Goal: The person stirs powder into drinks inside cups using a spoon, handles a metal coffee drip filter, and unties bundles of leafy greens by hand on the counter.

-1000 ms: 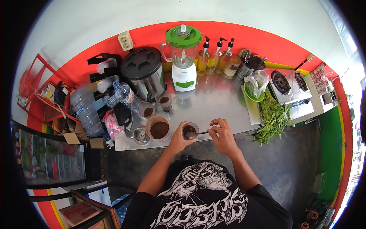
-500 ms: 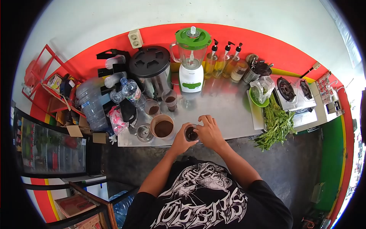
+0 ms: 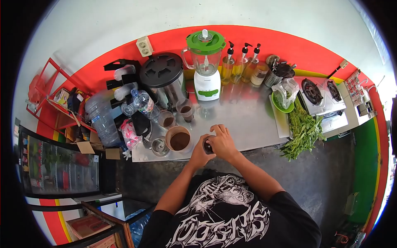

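Note:
At the table's front edge, my left hand (image 3: 201, 153) is wrapped round a small clear cup (image 3: 208, 145) with dark contents. My right hand (image 3: 222, 142) is over the cup's right side, its fingers bent at the rim; whatever they hold is hidden. Left of the hands stands a wide tub of brown powder (image 3: 180, 141), with a glass mug (image 3: 160, 146) beside it. Behind the tub are a cup with brown powder (image 3: 167, 120) and a taller cup with dark contents (image 3: 186, 111).
A green-lidded blender (image 3: 207, 87), pump bottles (image 3: 227, 70) and a large black-lidded container (image 3: 161, 70) line the back of the metal table (image 3: 244, 120). Leafy greens (image 3: 304, 132) and a gas stove (image 3: 324, 97) are on the right. Plastic bottles (image 3: 144, 103) crowd the left.
My right hand has moved left, from beside the cup with a dark-handled spoon to over the cup's rim. The spoon no longer shows. The camera view has shifted slightly.

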Motion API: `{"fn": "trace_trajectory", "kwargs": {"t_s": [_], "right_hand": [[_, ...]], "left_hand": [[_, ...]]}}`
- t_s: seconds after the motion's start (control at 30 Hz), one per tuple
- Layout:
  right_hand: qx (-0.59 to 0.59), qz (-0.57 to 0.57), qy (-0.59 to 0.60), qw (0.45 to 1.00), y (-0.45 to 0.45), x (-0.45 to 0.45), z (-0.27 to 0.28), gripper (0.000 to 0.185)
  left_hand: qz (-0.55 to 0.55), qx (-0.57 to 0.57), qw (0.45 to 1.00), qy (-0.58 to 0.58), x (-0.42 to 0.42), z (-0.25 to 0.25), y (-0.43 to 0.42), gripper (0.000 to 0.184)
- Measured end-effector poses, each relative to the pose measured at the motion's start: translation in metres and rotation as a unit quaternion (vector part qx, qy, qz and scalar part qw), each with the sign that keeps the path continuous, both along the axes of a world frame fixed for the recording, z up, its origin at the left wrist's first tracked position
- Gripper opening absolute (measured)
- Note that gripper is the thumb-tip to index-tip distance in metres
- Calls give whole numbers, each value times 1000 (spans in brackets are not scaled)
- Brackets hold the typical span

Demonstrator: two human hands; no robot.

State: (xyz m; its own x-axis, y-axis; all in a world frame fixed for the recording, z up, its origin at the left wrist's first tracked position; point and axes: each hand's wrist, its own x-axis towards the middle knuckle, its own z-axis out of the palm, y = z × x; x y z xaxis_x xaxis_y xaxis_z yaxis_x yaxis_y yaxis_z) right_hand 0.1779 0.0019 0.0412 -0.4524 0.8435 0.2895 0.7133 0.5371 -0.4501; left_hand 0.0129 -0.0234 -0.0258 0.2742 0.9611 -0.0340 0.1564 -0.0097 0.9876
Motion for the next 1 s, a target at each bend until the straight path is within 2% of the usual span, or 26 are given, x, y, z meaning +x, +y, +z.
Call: {"fn": "trace_trajectory", "kwargs": {"t_s": [0.07,0.2,0.27,0.4,0.47,0.57,0.67,0.8,1.0], "right_hand": [[21,-3,-51,998,0,2,-4,14],[-35,-5,-50,998,-1,1,-8,13],[-61,-8,8,998,3,1,-9,13],[-21,-37,8,999,3,-3,-3,13],[-57,-47,-40,996,1,-5,-5,13],[-72,-37,-14,997,0,-8,-3,12],[-9,-58,9,998,0,-13,0,11],[-23,-59,-40,997,-3,-9,-3,12],[-12,-72,31,997,-9,-10,-3,17]], "left_hand": [[-2,56,998,11,-1,0,2,85],[3,36,999,-17,0,-2,3,86],[10,40,999,-28,-1,-12,4,88],[4,58,998,2,-4,-17,6,90],[-5,37,999,-13,-4,-16,6,88],[-13,73,997,6,-4,-4,4,87],[-6,81,997,-8,-4,-11,4,85],[-17,57,998,-1,-5,6,4,87],[16,40,999,30,-9,34,4,89]]}}
